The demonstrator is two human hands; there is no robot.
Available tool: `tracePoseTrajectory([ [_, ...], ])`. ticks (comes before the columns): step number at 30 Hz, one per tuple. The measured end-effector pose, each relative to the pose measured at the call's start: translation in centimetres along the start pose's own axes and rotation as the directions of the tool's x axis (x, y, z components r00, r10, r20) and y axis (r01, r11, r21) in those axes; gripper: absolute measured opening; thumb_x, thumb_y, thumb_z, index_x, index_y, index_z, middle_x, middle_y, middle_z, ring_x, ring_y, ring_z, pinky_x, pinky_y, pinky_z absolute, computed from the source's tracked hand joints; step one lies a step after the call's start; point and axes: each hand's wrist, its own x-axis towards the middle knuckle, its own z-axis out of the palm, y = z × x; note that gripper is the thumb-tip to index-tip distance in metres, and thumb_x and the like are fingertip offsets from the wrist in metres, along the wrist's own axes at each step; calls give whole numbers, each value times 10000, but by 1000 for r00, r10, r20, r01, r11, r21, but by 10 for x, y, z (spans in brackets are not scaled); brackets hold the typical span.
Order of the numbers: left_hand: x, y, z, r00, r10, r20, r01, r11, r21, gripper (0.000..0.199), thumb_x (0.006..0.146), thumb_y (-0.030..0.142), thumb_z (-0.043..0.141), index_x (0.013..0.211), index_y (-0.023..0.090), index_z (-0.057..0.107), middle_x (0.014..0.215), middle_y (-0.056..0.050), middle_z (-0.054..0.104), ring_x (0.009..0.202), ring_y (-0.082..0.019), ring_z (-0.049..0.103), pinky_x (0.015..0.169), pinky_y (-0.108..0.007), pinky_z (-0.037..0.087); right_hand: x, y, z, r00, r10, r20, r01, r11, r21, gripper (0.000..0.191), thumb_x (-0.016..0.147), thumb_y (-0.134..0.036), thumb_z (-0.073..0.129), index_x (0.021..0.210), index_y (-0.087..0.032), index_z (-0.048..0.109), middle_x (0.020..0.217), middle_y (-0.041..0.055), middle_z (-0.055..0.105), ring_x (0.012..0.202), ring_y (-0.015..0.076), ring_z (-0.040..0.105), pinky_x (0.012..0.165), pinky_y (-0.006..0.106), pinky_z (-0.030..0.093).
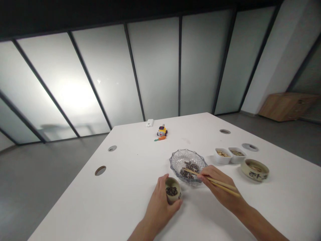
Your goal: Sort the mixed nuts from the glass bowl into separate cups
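My left hand [163,201] is wrapped round a small ceramic cup [177,197] that stands on the white table. Dark seed-like pieces [171,190] lie inside the cup. In my right hand [218,184] is a pair of wooden chopsticks [220,184], their tips reaching into a clear glass bowl [175,164] with a scalloped rim. A heap of the same dark pieces [192,166] fills part of that bowl, and the chopstick tips touch or hover over it. Whether a piece is pinched between the tips I cannot tell. The cup is just left of and nearer than the bowl.
To the right stand two white dishes [223,160] with light and greenish pieces, and a larger ceramic bowl [255,174] with dark lettering. Farther back lie a toy vehicle [162,131], an orange-and-green object [160,138] and a white box [149,123]. The table [120,194] has several round holes.
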Motion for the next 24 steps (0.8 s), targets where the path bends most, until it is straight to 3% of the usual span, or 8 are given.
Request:
tracePoseTrajectory([
  [7, 0, 1, 0, 1000, 4, 1, -4, 1000, 2, 783, 743, 222, 744, 1448, 190, 404, 1437, -154, 551, 1353, -308, 544, 1207, -477, 392, 1, -1, -1, 990, -138, -8, 139, 990, 22, 211, 1046, -320, 543, 918, -252, 695, 866, 18, 703, 793, 153, 674, 739, 253, 551],
  [13, 0, 3, -1, 1000, 3, -2, -4, 1000, -5, 776, 744, 221, 740, 1444, 187, 409, 1437, -158, 552, 1355, -314, 543, 1202, -484, 397, 1, -2, 0, 991, -128, -42, 130, 991, 32, 197, 1029, -327, 577, 911, -254, 716, 866, 20, 715, 787, 155, 696, 728, 243, 567],
  [17, -1, 4, -2, 1000, 5, -8, -5, 1000, -13, 777, 744, 214, 744, 1447, 187, 414, 1436, -156, 557, 1353, -315, 547, 1204, -486, 398, 2, -5, -3, 993, -78, -85, 80, 996, 28, 242, 1013, -399, 587, 883, -257, 734, 863, 38, 735, 786, 184, 706, 724, 279, 586],
  [20, 0, 4, -2, 1000, -2, -3, 2, 1000, -14, 792, 739, 211, 749, 1455, 193, 411, 1444, -152, 553, 1362, -313, 543, 1210, -471, 394, 4, -5, -8, 976, 38, -213, -31, 999, 36, 311, 985, -489, 600, 836, -250, 733, 833, 51, 746, 776, 209, 710, 704, 309, 595],
  [22, 0, 5, -2, 1000, -11, 4, 11, 1000, -5, 795, 740, 219, 751, 1458, 185, 412, 1445, -155, 549, 1362, -314, 542, 1207, -461, 395, 7, -6, -12, 952, 142, -271, -111, 986, 126, 360, 967, -543, 602, 806, -242, 718, 793, 54, 744, 741, 218, 714, 665, 317, 601],
  [24, 0, 5, -2, 1000, -18, 10, 18, 1000, 1, 793, 744, 229, 752, 1459, 181, 414, 1441, -158, 550, 1355, -315, 545, 1202, -457, 399, 9, -7, -15, 943, 218, -251, -154, 956, 251, 397, 951, -583, 603, 779, -239, 696, 745, 49, 734, 679, 219, 712, 635, 326, 610],
])
